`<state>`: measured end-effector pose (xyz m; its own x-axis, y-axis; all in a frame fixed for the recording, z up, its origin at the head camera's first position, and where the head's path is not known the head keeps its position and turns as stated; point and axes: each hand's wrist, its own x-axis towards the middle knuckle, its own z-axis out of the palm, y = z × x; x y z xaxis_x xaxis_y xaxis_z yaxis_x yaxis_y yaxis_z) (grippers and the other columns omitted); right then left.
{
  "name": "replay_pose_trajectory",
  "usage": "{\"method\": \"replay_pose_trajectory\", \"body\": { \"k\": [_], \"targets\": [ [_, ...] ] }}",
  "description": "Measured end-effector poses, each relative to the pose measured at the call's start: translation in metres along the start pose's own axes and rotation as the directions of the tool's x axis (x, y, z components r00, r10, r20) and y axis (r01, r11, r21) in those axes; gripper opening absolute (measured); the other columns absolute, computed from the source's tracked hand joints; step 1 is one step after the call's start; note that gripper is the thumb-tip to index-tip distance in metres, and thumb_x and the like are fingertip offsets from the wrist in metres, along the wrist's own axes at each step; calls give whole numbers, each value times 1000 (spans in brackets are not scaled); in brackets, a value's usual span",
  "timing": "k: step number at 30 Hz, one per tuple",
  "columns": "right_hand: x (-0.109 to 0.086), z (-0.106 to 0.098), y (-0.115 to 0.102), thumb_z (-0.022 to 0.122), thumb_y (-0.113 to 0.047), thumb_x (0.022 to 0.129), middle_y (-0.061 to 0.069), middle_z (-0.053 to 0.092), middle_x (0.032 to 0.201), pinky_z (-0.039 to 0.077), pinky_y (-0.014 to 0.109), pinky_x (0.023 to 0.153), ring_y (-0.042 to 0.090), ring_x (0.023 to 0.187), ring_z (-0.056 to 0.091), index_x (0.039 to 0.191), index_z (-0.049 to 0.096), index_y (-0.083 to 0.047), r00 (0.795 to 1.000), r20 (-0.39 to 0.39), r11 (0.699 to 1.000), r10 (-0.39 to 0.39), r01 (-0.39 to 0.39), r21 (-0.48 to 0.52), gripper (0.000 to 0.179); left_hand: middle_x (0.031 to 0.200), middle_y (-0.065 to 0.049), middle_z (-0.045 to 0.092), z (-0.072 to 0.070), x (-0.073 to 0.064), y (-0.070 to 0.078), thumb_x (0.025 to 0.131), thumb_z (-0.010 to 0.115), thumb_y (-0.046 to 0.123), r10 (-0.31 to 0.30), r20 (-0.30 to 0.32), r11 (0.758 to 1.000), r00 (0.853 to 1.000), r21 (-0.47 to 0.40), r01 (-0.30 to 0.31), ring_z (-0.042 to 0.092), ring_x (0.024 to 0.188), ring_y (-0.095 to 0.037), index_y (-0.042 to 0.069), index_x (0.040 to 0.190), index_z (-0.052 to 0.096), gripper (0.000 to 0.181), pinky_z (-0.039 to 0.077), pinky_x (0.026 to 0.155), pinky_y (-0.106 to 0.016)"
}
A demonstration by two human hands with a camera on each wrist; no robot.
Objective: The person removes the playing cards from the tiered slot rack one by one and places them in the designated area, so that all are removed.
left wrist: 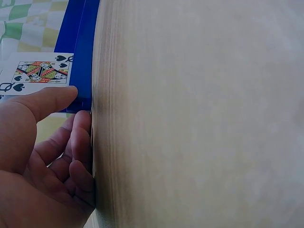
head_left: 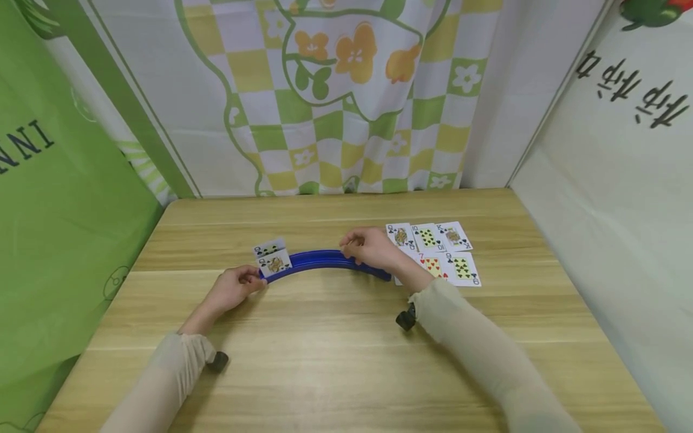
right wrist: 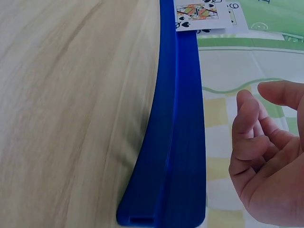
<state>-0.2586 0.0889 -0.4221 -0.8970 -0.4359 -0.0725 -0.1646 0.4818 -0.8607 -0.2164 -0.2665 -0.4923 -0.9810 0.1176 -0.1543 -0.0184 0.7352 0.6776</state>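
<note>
A curved blue playing-card holder (head_left: 325, 258) lies on the table. Two cards stand in its left end: a queen of spades (head_left: 275, 263) in front and a black-suited card (head_left: 269, 245) partly hidden behind it. My left hand (head_left: 234, 287) grips that end, the thumb (left wrist: 59, 99) beside the queen and the other fingers curled at the tip. Above the right half of the holder is my right hand (head_left: 372, 248), fingers loosely bent. In the right wrist view, the right hand (right wrist: 270, 156) holds nothing and is apart from the holder (right wrist: 180, 142).
Two rows of face-up cards lie right of the holder, among them a ten (head_left: 428, 238), a king (head_left: 453, 236), a red seven (head_left: 433, 266) and a nine (head_left: 464, 268). My right forearm partly covers the front row. A patterned curtain (head_left: 346, 138) hangs behind the table.
</note>
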Motion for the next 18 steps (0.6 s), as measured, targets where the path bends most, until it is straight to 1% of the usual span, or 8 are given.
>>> {"method": "replay_pose_trajectory", "body": {
  "k": [4,7,11,14,16,18],
  "targets": [
    [2,4,-3,62,-21,96,9,74,93,55,32,66,21,68,65,108,70,-11,1000,-6,1000,-10,9,-17,18,97,-10,70,-1,0,0,92,71,28,-3,2,1000,1000,3,3,60,84,-17,-2,120,64,42,48,72,-27],
    [3,7,-6,63,-22,96,11,74,96,54,32,66,22,69,65,107,70,-12,1000,-2,1000,-12,12,-8,17,97,-10,70,-1,0,0,92,71,28,-8,0,1000,1000,2,8,60,83,-17,-2,120,64,42,48,72,-28],
    [5,11,-7,64,-19,95,10,73,95,55,32,67,29,73,67,108,69,-10,1000,10,1000,-5,4,24,17,96,-10,70,0,0,-1,92,71,29,-5,4,1000,1000,8,5,60,83,-16,-3,119,64,43,48,71,-27],
    [6,14,-8,64,-20,96,7,72,93,55,32,67,33,77,68,110,69,-8,1000,15,1000,7,-7,20,19,96,-10,70,1,-1,-2,91,72,28,-3,4,1000,1000,11,3,60,82,-16,-3,119,65,42,48,70,-25],
    [7,16,-9,64,-21,96,7,71,94,55,32,67,34,79,68,111,69,-8,1000,17,1000,8,-8,13,21,95,-10,70,1,-1,-1,91,72,28,0,-2,1000,1000,8,0,60,82,-15,-3,118,65,42,48,69,-25],
    [8,17,-12,63,-22,96,7,71,93,54,31,67,32,78,68,112,69,-7,1000,16,1000,3,-4,7,23,95,-10,70,1,-1,0,91,73,27,0,-10,1000,1000,3,0,60,82,-15,-3,118,65,41,48,69,-24]
  ]
}}
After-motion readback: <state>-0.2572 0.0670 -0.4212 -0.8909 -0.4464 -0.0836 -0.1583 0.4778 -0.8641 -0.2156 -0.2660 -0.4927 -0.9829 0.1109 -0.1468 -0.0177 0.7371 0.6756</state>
